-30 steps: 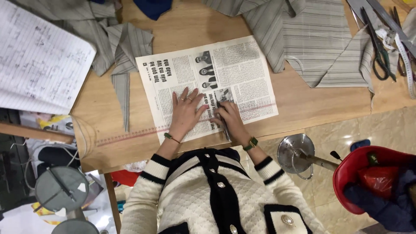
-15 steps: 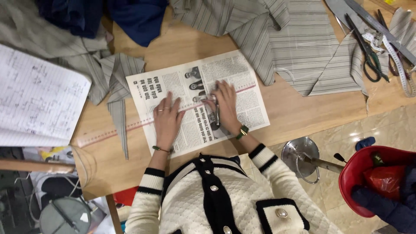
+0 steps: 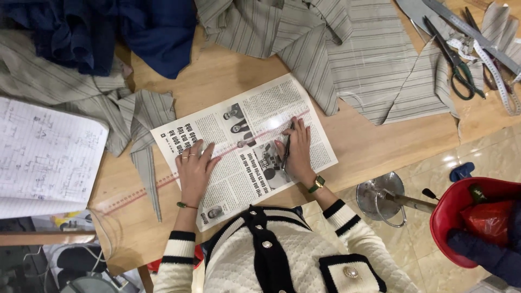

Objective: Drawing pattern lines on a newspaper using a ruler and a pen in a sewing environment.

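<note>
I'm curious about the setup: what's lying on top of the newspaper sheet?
On the newspaper sheet lie a clear ruler, pressed flat by the left hand, and the right hand holding a dark pen. The print beneath the hands is hidden.

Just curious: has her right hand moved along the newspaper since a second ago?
Yes. The right hand, holding a pen, has slid up the newspaper along the ruler, toward the far striped cloth.
</note>
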